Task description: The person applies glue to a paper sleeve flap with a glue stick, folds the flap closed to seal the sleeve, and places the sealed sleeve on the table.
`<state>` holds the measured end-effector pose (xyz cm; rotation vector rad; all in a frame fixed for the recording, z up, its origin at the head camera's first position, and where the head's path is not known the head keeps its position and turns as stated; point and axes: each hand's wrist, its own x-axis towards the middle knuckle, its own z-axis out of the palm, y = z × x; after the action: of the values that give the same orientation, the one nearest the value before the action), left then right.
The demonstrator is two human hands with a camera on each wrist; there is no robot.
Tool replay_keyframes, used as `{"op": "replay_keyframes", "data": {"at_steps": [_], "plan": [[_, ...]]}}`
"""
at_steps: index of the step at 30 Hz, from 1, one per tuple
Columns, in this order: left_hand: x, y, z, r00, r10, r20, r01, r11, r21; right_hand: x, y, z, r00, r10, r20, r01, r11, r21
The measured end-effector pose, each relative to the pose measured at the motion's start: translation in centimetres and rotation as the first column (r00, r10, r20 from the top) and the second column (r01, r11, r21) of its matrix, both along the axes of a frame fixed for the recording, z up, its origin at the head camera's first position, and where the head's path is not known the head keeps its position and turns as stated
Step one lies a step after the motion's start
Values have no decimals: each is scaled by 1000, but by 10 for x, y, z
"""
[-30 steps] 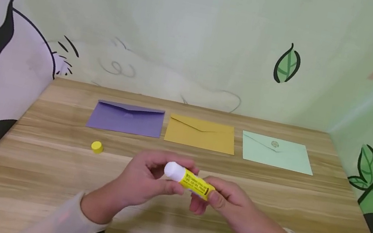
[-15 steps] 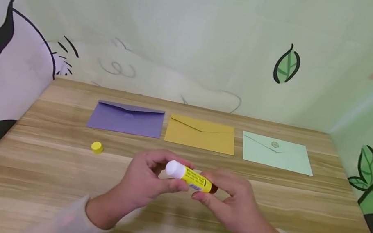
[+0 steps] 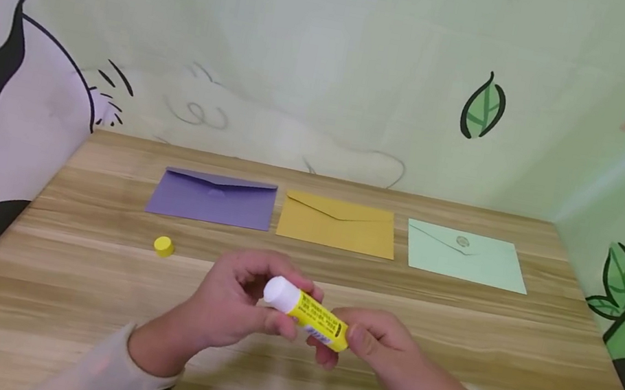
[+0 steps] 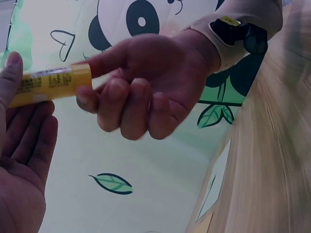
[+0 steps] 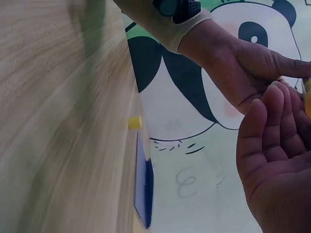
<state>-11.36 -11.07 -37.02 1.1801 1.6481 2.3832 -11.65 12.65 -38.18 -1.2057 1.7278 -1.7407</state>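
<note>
A yellow glue stick with a white end is held tilted above the table between both hands. My left hand holds it near the white end, thumb below and fingers behind. At the opposite end, my right hand pinches the glue stick, covering its base with thumb and fingers. In the left wrist view, the right hand has its index finger and thumb on the barrel's end. The right wrist view shows only a sliver of the glue stick. A yellow cap lies on the table to the left.
Along the far side of the wooden table lie three envelopes in a row: a purple envelope, a yellow envelope and a mint green envelope. Behind them rises a printed backdrop with cartoon drawings.
The right hand has shifted its grip at the base, first turning to bare the dark end, then covering it again. The glue stick tips slightly and has moved a little down and left.
</note>
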Motion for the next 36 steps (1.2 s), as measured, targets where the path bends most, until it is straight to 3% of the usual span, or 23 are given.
{"op": "replay_keyframes", "data": {"at_steps": [4, 7, 11, 14, 19, 21, 23, 27, 30, 33, 36], "plan": [[2, 2, -1, 1000, 18, -15, -17, 1000, 26, -1, -1, 0, 998, -30, -55, 27, 999, -38], [3, 5, -5, 995, 90, -34, -90, 996, 13, -3, -1, -3, 991, -81, -106, 73, 994, -81], [3, 8, -9, 973, 218, -80, -221, 975, -30, -4, 1, -7, 964, -190, -186, 174, 980, -100], [3, 10, -12, 956, 278, -90, -282, 959, -32, -4, -1, -8, 910, -304, -282, 280, 952, -122], [3, 13, -16, 948, 310, -72, -311, 950, -10, -2, -7, -9, 786, -448, -426, 386, 894, -228], [3, 13, -16, 949, 309, -62, -311, 950, -20, -2, -8, -9, 764, -458, -455, 398, 889, -227], [3, 13, -16, 954, 298, -43, -300, 953, -50, -1, -6, -9, 761, -444, -473, 407, 894, -185], [5, 11, -16, 966, 259, -1, -256, 955, -153, 1, -4, -13, 776, -376, -507, 409, 911, -49], [5, 8, -19, 974, 228, 10, -219, 946, -239, 3, -4, -18, 772, -352, -530, 408, 913, -12], [3, -3, -23, 973, 229, 5, -213, 913, -349, 3, -2, -23, 760, -363, -539, 429, 903, -4], [-2, -22, -26, 958, 284, -28, -264, 845, -465, 2, 1, -26, 764, -383, -519, 469, 882, 39]]}}
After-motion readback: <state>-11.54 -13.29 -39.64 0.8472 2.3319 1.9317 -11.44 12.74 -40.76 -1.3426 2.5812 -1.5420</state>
